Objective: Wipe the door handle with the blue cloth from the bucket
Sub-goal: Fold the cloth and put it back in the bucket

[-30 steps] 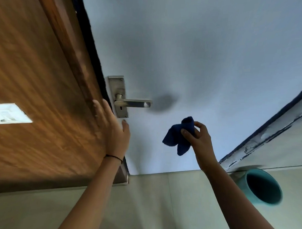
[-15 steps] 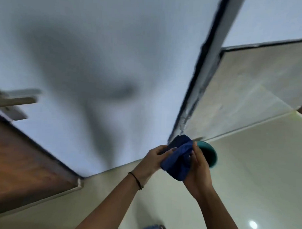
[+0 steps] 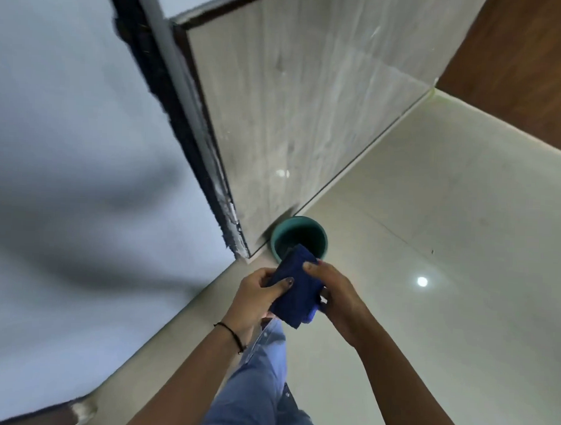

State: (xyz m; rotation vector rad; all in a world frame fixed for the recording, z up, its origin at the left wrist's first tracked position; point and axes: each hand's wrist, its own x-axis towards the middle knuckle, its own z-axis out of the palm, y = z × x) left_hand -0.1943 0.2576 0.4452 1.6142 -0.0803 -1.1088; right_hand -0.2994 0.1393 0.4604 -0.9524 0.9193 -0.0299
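Above the bucket [image 3: 299, 237], both hands, left [image 3: 259, 295] and right [image 3: 333, 290], now pinch the cloth [image 3: 297, 292]; view swung off the handle, so wiping looks finished.

Pale blue wall [image 3: 69, 109], grey marbled panel [image 3: 292, 101], glossy cream floor [image 3: 446, 250].

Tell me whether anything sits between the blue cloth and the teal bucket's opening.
Nothing visible does. Both the left hand and right hand hold the blue cloth just short of the teal bucket, whose open mouth faces it uncovered on the floor beside the wall.
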